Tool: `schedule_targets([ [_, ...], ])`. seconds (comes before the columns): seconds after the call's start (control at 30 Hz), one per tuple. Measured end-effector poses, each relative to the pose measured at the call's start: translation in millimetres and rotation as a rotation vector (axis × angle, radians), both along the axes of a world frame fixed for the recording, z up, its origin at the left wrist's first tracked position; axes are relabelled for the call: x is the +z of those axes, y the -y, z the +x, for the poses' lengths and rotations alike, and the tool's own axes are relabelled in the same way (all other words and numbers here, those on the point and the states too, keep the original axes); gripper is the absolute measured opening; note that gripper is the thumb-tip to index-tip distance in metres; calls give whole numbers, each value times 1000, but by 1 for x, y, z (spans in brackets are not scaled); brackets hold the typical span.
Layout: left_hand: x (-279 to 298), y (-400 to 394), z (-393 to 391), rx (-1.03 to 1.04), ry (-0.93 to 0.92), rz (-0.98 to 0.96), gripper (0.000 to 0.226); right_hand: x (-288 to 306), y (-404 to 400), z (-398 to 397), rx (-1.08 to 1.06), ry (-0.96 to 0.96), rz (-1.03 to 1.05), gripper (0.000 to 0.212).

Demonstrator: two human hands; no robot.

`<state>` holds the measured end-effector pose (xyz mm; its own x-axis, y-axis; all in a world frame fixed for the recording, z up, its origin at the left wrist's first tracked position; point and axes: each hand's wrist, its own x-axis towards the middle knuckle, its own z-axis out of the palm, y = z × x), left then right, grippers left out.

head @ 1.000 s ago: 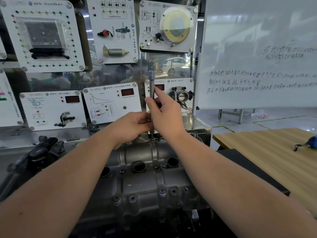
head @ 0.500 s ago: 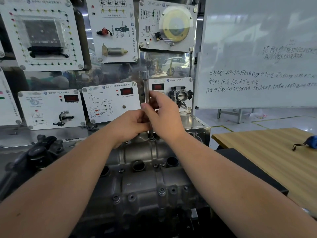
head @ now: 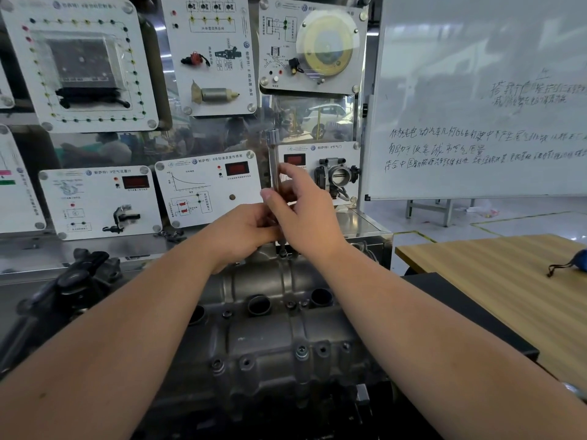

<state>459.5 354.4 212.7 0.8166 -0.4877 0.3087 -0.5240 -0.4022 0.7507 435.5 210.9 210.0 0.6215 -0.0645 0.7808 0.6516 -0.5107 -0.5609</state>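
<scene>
- Both bare forearms reach forward from the lower edge over the grey engine casting [head: 279, 350]. It lies nearest the camera, with open round ports and several bolts on its top.
- At the casting's far edge the long metal socket bar [head: 273, 160] stands upright, its lower end seated on a fitting there.
- The left hand [head: 244, 231] grips the bar's lower shaft, fingers curled round it.
- The right hand [head: 306, 217] pinches the shaft just above, thumb on the left side and forefinger stretched up along it. The other fingers are loosely bent.
- To the right, a wooden table [head: 492, 281] carries a blue item [head: 579, 258] with a black cord.
- Behind, white instrument panels [head: 206, 188] are mounted on a stand. A whiteboard [head: 476, 74] with handwriting stands to their right.
</scene>
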Motion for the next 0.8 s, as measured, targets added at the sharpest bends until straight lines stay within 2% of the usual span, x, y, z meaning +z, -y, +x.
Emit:
schedule_targets([
  [0.2,-2,0,5,17,-24,-24,17,3,-1,-4,-76,110,-17,32],
  [0.33,-3,-1,6,5,-30,-40,19,4,1,-2,-56,11,-13,29],
  [0.47,-4,-1,7,23,-18,-31,18,5,0,-5,10,-48,50,43],
  [0.57,-3,-1,6,20,-3,-17,26,4,-1,-7,1,-37,44,43],
  [0.7,-2,1,5,37,-17,-19,28,6,0,-6,-57,17,10,27],
  [0.8,-3,1,6,35,-23,-27,14,6,2,-5,-49,-17,10,23],
])
